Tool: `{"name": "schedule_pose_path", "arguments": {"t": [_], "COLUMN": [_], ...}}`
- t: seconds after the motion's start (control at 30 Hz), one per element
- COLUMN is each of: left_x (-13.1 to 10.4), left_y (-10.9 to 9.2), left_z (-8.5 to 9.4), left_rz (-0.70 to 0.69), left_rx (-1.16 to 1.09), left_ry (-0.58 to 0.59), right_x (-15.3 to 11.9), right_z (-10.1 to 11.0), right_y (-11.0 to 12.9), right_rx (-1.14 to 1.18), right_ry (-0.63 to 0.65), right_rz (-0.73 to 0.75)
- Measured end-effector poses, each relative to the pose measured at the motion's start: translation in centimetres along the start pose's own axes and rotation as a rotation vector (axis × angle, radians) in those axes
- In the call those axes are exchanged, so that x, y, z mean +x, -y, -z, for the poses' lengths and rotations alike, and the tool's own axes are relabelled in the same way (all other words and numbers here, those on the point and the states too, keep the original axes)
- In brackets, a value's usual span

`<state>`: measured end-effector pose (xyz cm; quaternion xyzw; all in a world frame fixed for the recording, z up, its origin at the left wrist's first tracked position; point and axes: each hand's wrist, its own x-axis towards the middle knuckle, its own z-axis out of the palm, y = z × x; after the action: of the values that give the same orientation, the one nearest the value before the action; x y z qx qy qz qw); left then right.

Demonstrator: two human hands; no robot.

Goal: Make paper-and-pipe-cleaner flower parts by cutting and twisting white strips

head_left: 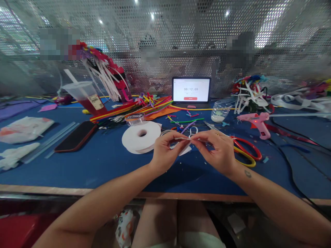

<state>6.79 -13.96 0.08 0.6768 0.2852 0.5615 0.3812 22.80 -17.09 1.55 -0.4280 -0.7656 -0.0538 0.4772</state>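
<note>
My left hand (169, 150) and my right hand (216, 148) meet fingertip to fingertip above the blue table (113, 168). Both pinch a thin white ribbon (190, 138) between thumb and forefinger. A small loop of it stands up behind the fingers, and a white end hangs below. Left of my left hand, a roll of white ribbon (131, 137) lies flat, partly hidden by that hand. Beside my right hand are red-handled scissors (254, 151) and a yellow handle (248, 162). Pipe cleaner pieces (188, 126) lie just beyond my hands.
A pink glue gun (260, 124) with a lit red light and dark cable lies right. A phone (77, 137), a tilted drink cup (89, 98) and bundled pipe cleaners (121, 111) are left. At the back stand a tablet (191, 90) and a plastic cup (219, 113).
</note>
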Motion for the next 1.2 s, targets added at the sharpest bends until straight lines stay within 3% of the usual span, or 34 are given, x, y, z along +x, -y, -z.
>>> {"name": "schedule_pose_path", "arguments": {"t": [0.57,1.2], "left_x": [-0.31,-0.24], "left_y": [0.06,0.27], "left_z": [0.12,-0.03], "left_rz": [-0.14,-0.074], "left_rx": [0.045,0.005], "left_ry": [0.053,0.071], "right_x": [-0.31,-0.32], "right_z": [-0.02,-0.25], "right_y": [0.26,0.21], "right_rx": [0.182,0.218], "right_ry": [0.026,0.033], "right_rz": [-0.117,-0.12]}}
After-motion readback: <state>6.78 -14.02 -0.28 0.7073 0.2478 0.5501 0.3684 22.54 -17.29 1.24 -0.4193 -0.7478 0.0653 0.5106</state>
